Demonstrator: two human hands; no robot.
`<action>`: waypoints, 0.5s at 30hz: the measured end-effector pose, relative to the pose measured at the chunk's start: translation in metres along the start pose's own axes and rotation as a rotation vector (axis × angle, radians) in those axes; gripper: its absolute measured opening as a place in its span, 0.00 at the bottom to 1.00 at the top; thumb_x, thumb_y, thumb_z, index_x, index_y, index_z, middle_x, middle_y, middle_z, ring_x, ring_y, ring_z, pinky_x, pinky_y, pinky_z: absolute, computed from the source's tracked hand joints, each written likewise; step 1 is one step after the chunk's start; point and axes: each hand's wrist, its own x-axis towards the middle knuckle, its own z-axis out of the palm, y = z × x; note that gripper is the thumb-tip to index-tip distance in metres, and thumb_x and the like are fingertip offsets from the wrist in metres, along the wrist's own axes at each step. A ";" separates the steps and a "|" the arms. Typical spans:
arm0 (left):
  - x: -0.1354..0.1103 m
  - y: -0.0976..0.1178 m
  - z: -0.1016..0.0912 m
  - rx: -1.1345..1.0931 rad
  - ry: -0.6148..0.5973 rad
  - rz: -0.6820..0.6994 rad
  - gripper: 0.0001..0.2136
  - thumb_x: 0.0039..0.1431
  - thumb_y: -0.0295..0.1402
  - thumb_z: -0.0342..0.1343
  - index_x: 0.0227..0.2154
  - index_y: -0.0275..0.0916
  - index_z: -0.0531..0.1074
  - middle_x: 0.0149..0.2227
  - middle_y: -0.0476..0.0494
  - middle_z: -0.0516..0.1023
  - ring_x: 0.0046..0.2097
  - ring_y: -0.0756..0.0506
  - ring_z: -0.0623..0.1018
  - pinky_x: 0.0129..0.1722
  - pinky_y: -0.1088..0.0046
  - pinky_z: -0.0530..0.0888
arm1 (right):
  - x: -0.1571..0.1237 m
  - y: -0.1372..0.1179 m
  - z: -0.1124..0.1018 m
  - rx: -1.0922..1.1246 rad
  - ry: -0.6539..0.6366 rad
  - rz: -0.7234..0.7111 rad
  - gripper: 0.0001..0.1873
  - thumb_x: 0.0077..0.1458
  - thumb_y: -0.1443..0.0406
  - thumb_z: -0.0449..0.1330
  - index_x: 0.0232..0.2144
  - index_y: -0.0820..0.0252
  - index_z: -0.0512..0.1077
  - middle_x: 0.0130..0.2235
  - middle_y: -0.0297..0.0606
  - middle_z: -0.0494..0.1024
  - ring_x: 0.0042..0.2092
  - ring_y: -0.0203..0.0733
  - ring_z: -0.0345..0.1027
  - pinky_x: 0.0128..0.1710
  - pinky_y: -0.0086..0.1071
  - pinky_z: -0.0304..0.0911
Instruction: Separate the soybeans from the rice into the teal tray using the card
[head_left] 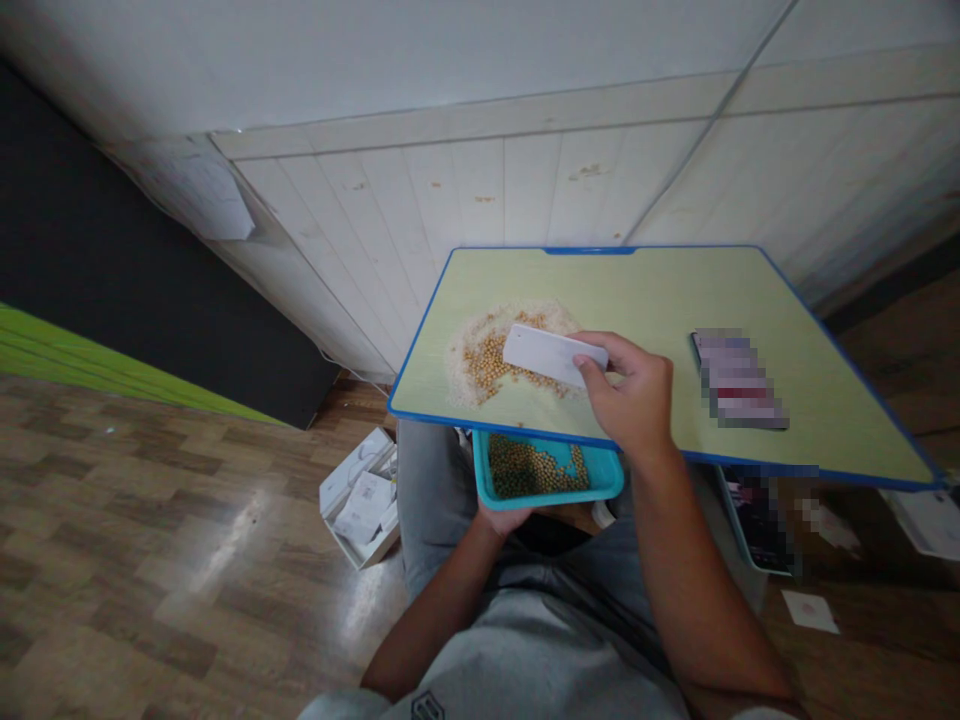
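Observation:
My right hand (628, 392) is closed on a flat white card (550, 354), held over a pile of white rice mixed with yellow beans (495, 352) on a small green table with a blue rim (525, 429). Below the table's near edge, my left hand (504, 519) holds a teal tray (547, 470) from underneath. The tray holds several yellow beans. Most of the left hand's fingers are hidden beneath the tray.
A phone (739, 380) lies on the right part of the table. An open white box (364, 497) sits on the wooden floor to the left of my knee. A white panelled wall (480, 200) stands behind the table. Papers (810, 610) lie on the floor at right.

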 end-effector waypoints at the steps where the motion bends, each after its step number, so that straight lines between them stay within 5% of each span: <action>1: 0.001 -0.001 -0.004 -0.002 0.016 0.003 0.31 0.78 0.49 0.37 0.78 0.48 0.60 0.76 0.43 0.69 0.80 0.33 0.60 0.79 0.37 0.53 | 0.000 0.000 0.000 0.000 -0.001 0.001 0.14 0.59 0.66 0.63 0.44 0.54 0.86 0.39 0.36 0.90 0.38 0.48 0.83 0.41 0.41 0.77; 7: 0.005 -0.004 -0.013 -0.014 -0.036 -0.028 0.32 0.78 0.49 0.38 0.78 0.47 0.59 0.76 0.40 0.70 0.80 0.31 0.61 0.78 0.34 0.53 | 0.000 -0.001 0.000 -0.002 0.009 -0.002 0.14 0.60 0.65 0.63 0.44 0.53 0.86 0.39 0.36 0.89 0.37 0.48 0.83 0.41 0.42 0.78; 15: -0.002 -0.004 -0.006 0.083 -0.082 0.036 0.29 0.79 0.46 0.35 0.71 0.47 0.73 0.76 0.46 0.70 0.81 0.32 0.57 0.79 0.38 0.51 | -0.001 -0.001 0.000 0.012 -0.002 -0.008 0.14 0.60 0.66 0.63 0.44 0.54 0.86 0.39 0.36 0.90 0.37 0.48 0.83 0.41 0.42 0.77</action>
